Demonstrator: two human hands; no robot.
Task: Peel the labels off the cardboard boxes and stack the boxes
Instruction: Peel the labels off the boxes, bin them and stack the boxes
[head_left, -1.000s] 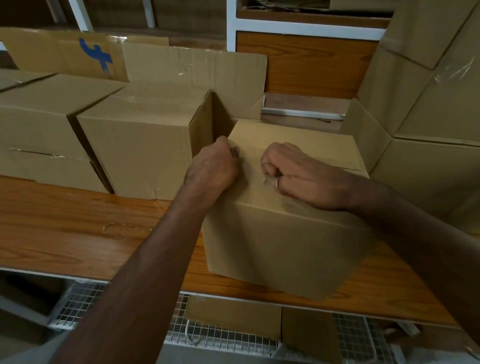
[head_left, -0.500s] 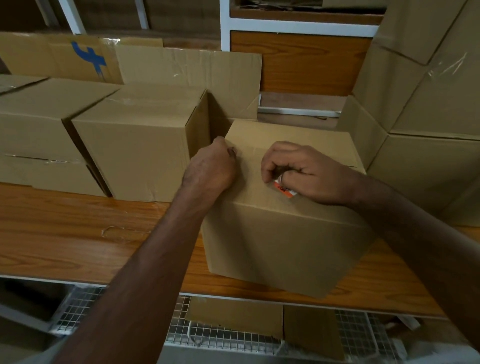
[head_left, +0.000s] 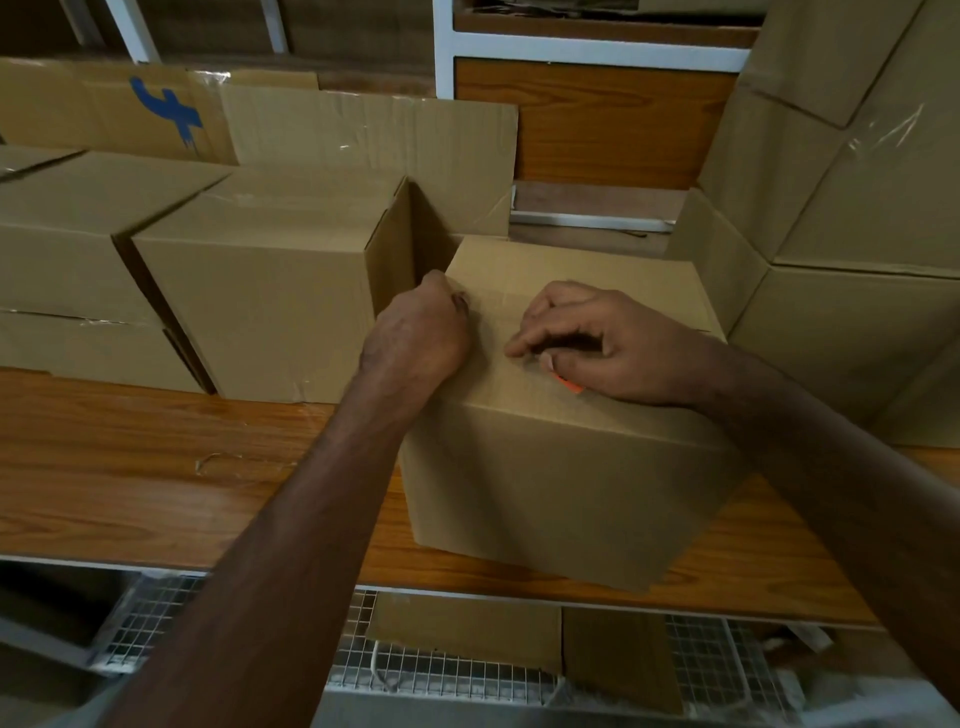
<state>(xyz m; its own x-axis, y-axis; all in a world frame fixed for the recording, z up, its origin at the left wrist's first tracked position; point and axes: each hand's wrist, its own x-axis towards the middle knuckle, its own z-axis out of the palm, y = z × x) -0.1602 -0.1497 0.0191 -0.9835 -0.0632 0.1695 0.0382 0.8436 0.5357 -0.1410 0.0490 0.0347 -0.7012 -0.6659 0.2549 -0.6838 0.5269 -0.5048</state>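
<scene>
A closed brown cardboard box (head_left: 561, 483) stands on the wooden table (head_left: 156, 467), in the middle and close to me. My left hand (head_left: 415, 338) is curled at the box's top left edge and holds it there. On the box's top lies my right hand (head_left: 613, 343), fingers bent, thumb and forefinger pinched together at the surface. A small orange label (head_left: 570, 385) peeks out from under that hand near the box's front top edge. Most of the label is hidden by the hand.
Two more closed boxes (head_left: 249, 291) (head_left: 57, 244) stand side by side to the left, touching the near box's corner. Flattened cardboard (head_left: 363, 130) leans behind them. A tall stack of boxes (head_left: 857, 208) fills the right. A wire rack (head_left: 441, 670) lies below the table's edge.
My right hand has uncurled from a fist and its fingers now reach leftward. The orange label, hidden one second ago, shows under it. My left hand has stayed put.
</scene>
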